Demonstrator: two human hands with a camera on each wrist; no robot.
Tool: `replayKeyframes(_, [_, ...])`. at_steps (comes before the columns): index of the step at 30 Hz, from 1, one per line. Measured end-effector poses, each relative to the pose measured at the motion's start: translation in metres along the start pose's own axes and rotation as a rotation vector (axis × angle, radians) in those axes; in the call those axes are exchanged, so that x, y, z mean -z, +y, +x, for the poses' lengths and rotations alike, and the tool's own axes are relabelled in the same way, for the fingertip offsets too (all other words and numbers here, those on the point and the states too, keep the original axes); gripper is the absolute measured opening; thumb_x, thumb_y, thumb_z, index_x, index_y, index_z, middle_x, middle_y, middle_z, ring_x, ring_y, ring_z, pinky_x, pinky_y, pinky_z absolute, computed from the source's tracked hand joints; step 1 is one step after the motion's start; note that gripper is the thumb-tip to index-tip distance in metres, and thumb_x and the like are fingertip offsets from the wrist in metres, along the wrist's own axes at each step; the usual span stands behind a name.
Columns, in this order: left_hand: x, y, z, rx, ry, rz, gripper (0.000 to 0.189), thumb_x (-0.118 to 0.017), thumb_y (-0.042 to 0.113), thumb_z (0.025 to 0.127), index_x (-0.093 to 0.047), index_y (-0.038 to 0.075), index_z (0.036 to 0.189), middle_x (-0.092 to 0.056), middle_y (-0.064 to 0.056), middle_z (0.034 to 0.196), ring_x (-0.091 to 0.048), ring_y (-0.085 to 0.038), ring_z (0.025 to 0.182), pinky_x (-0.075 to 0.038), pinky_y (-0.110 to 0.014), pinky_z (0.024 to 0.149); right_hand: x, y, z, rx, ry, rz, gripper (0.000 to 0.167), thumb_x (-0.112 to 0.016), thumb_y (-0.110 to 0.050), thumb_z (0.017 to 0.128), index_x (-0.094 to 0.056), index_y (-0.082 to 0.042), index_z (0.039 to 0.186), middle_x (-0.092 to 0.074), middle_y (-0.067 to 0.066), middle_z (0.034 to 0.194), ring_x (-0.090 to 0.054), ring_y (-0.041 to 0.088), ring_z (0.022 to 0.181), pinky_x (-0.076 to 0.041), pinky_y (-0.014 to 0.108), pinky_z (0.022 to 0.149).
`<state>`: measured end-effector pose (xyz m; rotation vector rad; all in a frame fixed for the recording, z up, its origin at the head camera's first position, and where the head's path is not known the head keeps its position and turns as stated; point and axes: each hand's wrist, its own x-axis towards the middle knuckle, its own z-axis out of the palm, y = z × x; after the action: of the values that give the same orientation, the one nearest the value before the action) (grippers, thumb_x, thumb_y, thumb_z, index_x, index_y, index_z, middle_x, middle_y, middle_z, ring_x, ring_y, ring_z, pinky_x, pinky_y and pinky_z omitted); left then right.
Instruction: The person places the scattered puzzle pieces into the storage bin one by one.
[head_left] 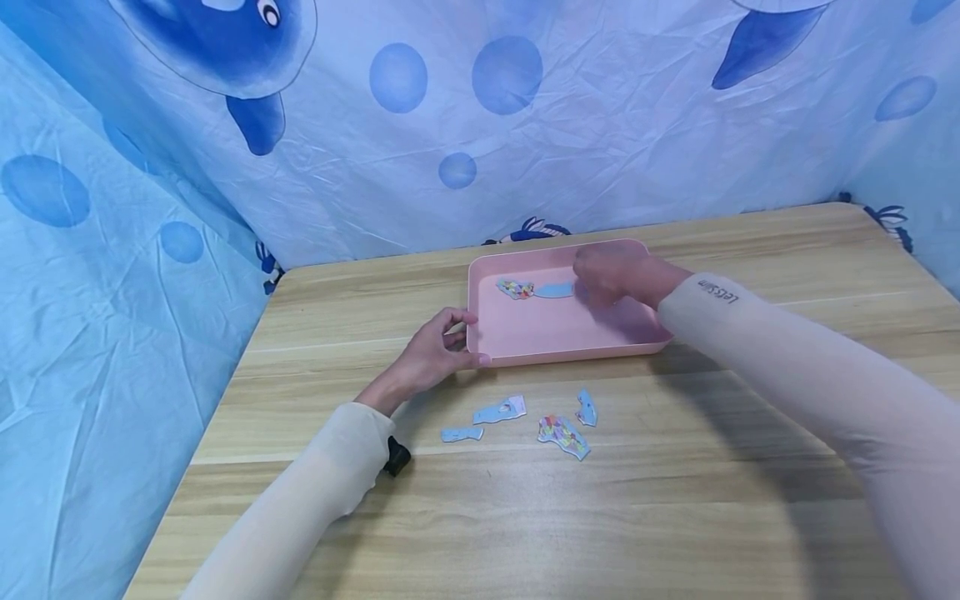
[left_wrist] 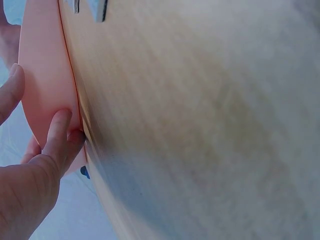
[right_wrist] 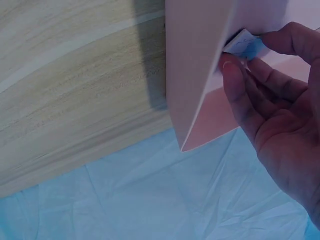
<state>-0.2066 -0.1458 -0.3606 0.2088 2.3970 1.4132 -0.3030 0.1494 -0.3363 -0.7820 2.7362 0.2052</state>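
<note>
My right hand [head_left: 609,273] reaches into the right part of a shallow pink tray [head_left: 558,333]. In the right wrist view it pinches a small blue-and-white puzzle piece [right_wrist: 245,45] between thumb and fingers, close to the tray wall. Left of that hand, a colourful puzzle piece [head_left: 516,289] and a plain light-blue puzzle piece [head_left: 553,290] lie end to end along the tray's back side. My left hand [head_left: 433,354] holds the tray's front left corner, with the thumb at the front and the fingers along the left wall.
In front of the tray, several puzzle pieces lie on the wooden table [head_left: 360,533]: two blue strips [head_left: 498,411], a multicoloured piece [head_left: 564,437] and a small curved blue piece [head_left: 587,409]. Blue sea-patterned cloth [head_left: 337,167] hangs behind and left of the table.
</note>
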Motion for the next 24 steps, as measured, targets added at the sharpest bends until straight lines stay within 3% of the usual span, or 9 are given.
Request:
replayKeyframes(4, [0.000,0.000,0.000,0.005,0.005,0.010,0.062,-0.081,0.013,0.078,-0.047,0.011,0.129,-0.036,-0.004,0.149,-0.041,-0.025,0.135,-0.039,-0.039,0.107,0.002,0.003,-0.002,0.043,0.012,0.018,0.009,-0.065,-0.012,0.084,-0.058,-0.011,0.089,-0.055,0.005,0.086,-0.051,0.022,0.076,-0.047,0.032,0.067])
replayKeyframes(10, [-0.001,-0.001,0.000,-0.005,0.004,0.005,0.063,-0.082,0.013,0.077,-0.047,0.010,0.130,-0.039,-0.003,0.148,-0.042,-0.025,0.134,-0.039,-0.039,0.107,0.002,0.007,-0.006,0.095,0.046,0.097,0.003,-0.056,-0.009,0.089,-0.059,-0.008,0.091,-0.055,0.006,0.089,-0.051,0.023,0.078,-0.047,0.035,0.070])
replayKeyframes(18, [-0.001,0.004,-0.002,0.009,0.000,0.012,0.062,-0.080,0.012,0.079,-0.046,0.010,0.131,-0.035,-0.006,0.150,-0.040,-0.026,0.136,-0.039,-0.040,0.108,0.014,-0.001,-0.022,0.195,0.214,0.146,0.012,-0.058,-0.005,0.085,-0.061,0.000,0.095,-0.057,0.013,0.094,-0.054,0.026,0.075,-0.051,0.041,0.070])
replayKeyframes(24, [-0.002,-0.002,0.001,0.004,0.003,0.016,0.062,-0.081,0.013,0.078,-0.047,0.012,0.130,-0.036,-0.005,0.149,-0.041,-0.026,0.135,-0.039,-0.040,0.107,0.020,-0.012,-0.040,0.243,0.306,0.147,0.019,-0.064,-0.007,0.087,-0.063,-0.001,0.105,-0.058,0.011,0.098,-0.056,0.023,0.077,-0.053,0.040,0.073])
